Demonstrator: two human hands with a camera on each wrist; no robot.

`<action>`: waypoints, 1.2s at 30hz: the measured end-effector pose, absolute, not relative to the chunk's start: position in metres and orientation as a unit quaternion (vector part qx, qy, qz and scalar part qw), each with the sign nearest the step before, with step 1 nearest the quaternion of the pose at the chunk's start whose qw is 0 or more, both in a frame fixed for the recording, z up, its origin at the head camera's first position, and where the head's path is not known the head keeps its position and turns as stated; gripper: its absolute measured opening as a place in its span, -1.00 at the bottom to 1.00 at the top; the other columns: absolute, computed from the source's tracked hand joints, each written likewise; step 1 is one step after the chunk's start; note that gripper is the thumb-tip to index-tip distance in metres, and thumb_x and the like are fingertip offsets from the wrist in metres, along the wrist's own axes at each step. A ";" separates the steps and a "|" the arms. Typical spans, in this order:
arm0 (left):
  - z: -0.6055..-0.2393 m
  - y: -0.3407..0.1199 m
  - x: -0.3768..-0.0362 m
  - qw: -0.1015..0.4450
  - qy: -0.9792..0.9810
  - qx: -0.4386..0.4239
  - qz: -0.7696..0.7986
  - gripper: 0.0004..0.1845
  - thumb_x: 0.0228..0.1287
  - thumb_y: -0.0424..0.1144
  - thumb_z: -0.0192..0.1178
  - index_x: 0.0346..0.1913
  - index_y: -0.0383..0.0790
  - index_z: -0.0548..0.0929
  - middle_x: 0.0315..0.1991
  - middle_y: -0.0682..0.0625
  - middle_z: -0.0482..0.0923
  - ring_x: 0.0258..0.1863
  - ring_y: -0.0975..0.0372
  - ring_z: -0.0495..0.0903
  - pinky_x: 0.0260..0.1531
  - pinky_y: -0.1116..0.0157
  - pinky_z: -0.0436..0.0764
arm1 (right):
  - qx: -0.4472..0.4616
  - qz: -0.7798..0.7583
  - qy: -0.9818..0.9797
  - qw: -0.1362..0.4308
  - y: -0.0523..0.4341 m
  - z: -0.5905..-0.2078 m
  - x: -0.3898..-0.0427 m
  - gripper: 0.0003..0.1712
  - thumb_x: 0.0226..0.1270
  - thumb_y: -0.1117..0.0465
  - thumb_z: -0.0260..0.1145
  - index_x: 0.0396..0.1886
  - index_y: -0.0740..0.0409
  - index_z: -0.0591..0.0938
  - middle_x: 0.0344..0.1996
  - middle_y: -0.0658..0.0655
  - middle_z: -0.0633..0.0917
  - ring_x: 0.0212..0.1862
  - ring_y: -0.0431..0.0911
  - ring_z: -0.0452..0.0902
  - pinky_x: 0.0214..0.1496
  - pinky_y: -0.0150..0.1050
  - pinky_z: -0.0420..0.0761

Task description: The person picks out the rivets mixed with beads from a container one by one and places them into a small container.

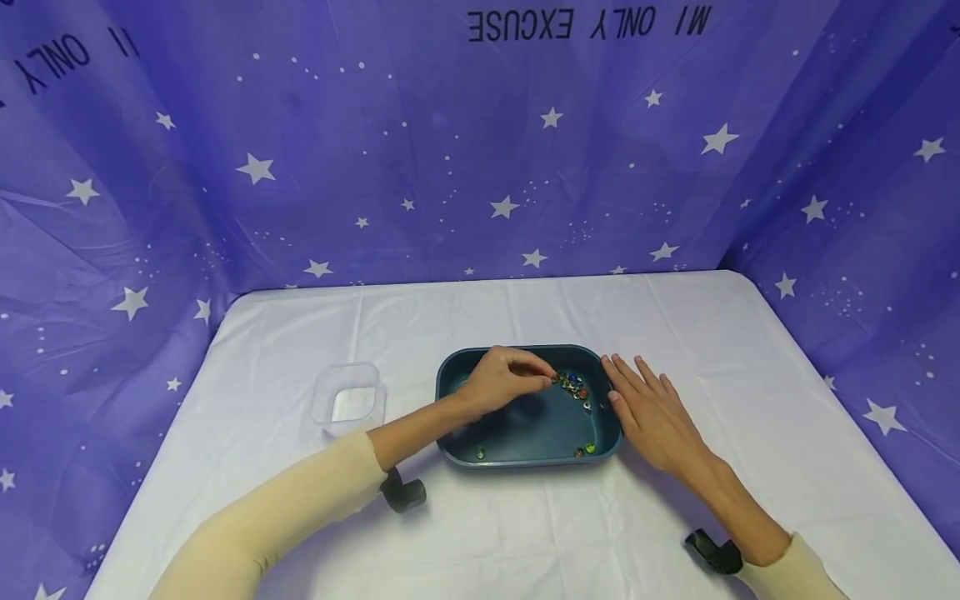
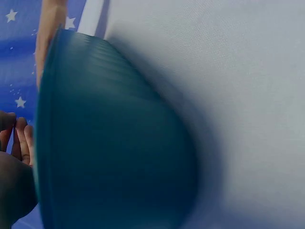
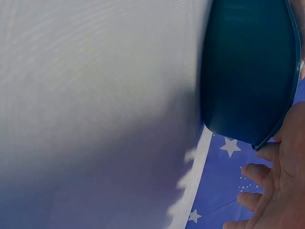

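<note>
A dark teal tray [image 1: 525, 437] sits near the middle of the worktop [image 1: 525, 533], which is covered with a white cloth. Small coloured marbles [image 1: 573, 385] lie inside the tray, most of them bunched near its far right corner, with a few more scattered along the near edge.

The left hand [image 1: 504, 382] reaches into the tray from the left, fingers curled with the fingertips drawn together right at the edge of the marble cluster. Whether a marble is actually pinched between them cannot be told; the fingertips hide it. The left wrist view shows only the tray's blurred outer wall [image 2: 114, 143] against the white cloth.

The right hand [image 1: 651, 412] lies flat on the worktop just beside the tray's right side, fingers straight and slightly spread, the thumb touching the tray's rim. In the right wrist view, the fingers [image 3: 267, 181] appear beside the tray's outer wall [image 3: 248, 71], holding nothing.

A small clear plastic box [image 1: 349, 400] stands on the worktop to the left of the tray, apart from it and close to the left forearm. Both arms wear pale cream sleeves [image 1: 300, 508]. A purple cloth with white stars [image 1: 450, 167] hangs behind and to both sides of the worktop.
</note>
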State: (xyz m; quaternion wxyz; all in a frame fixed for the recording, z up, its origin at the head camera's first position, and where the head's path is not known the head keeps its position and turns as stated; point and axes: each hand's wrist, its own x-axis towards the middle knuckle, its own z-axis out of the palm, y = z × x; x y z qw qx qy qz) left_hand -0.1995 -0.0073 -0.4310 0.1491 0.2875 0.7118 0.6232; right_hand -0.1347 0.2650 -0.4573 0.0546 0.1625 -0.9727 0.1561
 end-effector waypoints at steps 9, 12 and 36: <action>-0.421 -0.042 -0.197 0.121 0.705 0.258 0.649 -0.85 0.32 -0.40 0.30 -0.10 -0.35 0.76 -0.17 -0.20 0.72 -0.22 0.11 0.71 -0.12 0.07 0.67 | 0.168 0.163 -0.970 0.062 0.266 -0.457 -0.134 -0.40 0.67 0.00 -0.14 0.57 0.11 0.21 0.49 0.24 0.26 0.50 0.32 -0.01 0.34 0.43 0.04; -0.417 -0.056 -0.195 0.098 0.715 0.250 0.646 -0.85 0.30 -0.39 0.32 -0.11 -0.34 0.77 -0.17 -0.18 0.72 -0.22 0.05 0.70 -0.19 0.21 0.68 | 0.169 0.163 -0.970 0.063 0.266 -0.458 -0.135 -0.40 0.67 0.01 -0.14 0.56 0.12 0.22 0.49 0.24 0.26 0.50 0.32 -0.01 0.34 0.43 0.05; -0.415 -0.200 -0.177 -0.005 0.781 0.139 0.609 -0.79 0.31 -0.35 0.35 -0.07 -0.43 0.74 -0.16 -0.08 0.74 -0.19 0.24 0.72 -0.15 0.35 0.66 | 0.170 0.167 -0.969 0.064 0.266 -0.459 -0.135 -0.40 0.67 0.01 -0.12 0.57 0.09 0.21 0.50 0.23 0.25 0.50 0.32 -0.02 0.34 0.42 0.06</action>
